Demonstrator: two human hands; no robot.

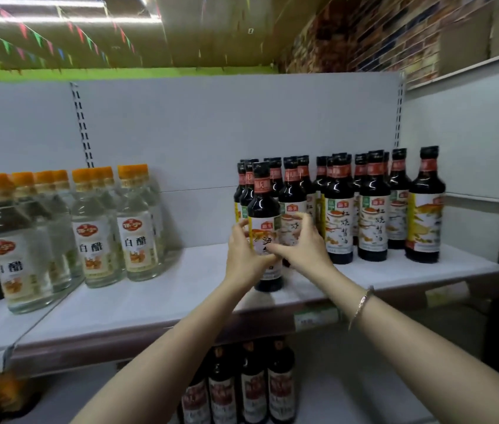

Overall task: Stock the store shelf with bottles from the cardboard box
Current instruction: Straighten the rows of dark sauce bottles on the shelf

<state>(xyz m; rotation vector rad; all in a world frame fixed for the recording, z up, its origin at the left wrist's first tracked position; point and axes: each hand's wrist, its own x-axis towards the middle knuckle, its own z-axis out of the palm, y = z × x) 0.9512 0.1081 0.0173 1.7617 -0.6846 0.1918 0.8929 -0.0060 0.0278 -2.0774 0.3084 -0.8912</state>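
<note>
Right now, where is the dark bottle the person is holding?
In the head view, the dark bottle stands on the white shelf, centre, gripped by the left hand and right hand, just left of the dark bottle rows.

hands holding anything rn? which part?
Both the left hand and right hand grip one dark sauce bottle by its labelled body, standing on the shelf.

1. Fluorescent tubes [58, 9] at eleven o'clock light the scene brightly from above.
2. The white shelf [150, 289] is evenly lit, with soft shadows under the bottles.
3. Small white glints sit on the dark bottles [373, 206].
4. Wide-angle distortion bends the edges, strongest at three o'clock.
5. The lower bottles [251, 387] at six o'clock are dim and blurred.
</note>
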